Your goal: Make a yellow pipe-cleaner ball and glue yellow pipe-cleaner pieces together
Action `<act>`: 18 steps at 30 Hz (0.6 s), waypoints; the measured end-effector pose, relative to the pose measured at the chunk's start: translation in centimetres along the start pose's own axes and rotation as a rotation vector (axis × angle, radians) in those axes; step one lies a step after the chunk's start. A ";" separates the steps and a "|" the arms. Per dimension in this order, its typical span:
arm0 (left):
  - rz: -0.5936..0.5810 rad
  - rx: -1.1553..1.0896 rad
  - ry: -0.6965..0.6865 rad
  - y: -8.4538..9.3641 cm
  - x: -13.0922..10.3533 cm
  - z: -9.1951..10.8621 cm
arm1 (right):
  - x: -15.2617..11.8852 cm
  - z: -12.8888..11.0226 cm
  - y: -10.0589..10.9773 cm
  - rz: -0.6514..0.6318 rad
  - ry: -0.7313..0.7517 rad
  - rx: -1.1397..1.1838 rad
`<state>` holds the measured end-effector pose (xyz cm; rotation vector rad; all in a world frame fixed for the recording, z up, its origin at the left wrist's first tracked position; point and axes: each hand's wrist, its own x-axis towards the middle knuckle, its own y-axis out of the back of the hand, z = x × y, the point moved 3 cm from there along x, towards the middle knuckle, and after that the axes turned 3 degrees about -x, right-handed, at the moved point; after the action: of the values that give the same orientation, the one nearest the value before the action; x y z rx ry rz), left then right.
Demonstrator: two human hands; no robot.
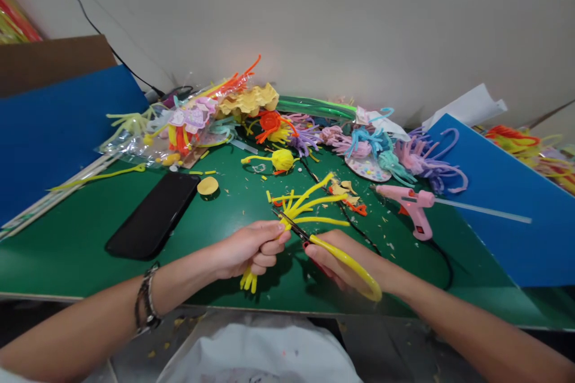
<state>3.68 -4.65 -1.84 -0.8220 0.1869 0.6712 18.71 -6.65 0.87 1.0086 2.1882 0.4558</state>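
Note:
My left hand (263,245) is closed round a bundle of yellow pipe cleaners (309,197). Their upper ends fan out to the right and their lower ends poke out below the fist. In my right hand (335,257) is a pair of scissors (348,260) with yellow handles, part of them hidden by the fingers. The dark blades lie across the bundle just above my left fingers, slightly apart. Beyond the bundle, a yellow pipe-cleaner ball (283,160) with thin arms rests on the green table (215,275).
A black phone (153,215) and a round yellow disc (208,186) lie to the left. At right stands a pink glue gun (411,206) with a clear stick, its cord trailing forward. Colourful pipe-cleaner pieces (368,143) pile along the wall. Blue boards (503,209) flank the table.

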 end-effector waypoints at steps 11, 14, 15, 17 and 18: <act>-0.007 -0.013 0.061 1.5 1.3 -0.4 | 1.9 2.5 -0.6 0.033 -0.074 0.392; -0.016 0.010 0.100 1.8 1.1 -0.6 | 2.1 3.3 0.2 0.124 -0.055 0.419; -0.010 0.032 0.090 1.9 1.0 -0.5 | 2.0 3.4 0.7 0.155 -0.040 0.423; 0.035 0.109 0.018 2.1 0.5 0.1 | 1.7 3.4 1.8 0.207 -0.024 0.401; 0.069 0.169 -0.035 2.3 0.2 0.6 | 1.5 3.3 2.5 0.237 -0.025 0.349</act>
<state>2.33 -2.98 -2.95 -0.6439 0.2381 0.7235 21.62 -3.75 -0.70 1.4625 2.1794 0.1647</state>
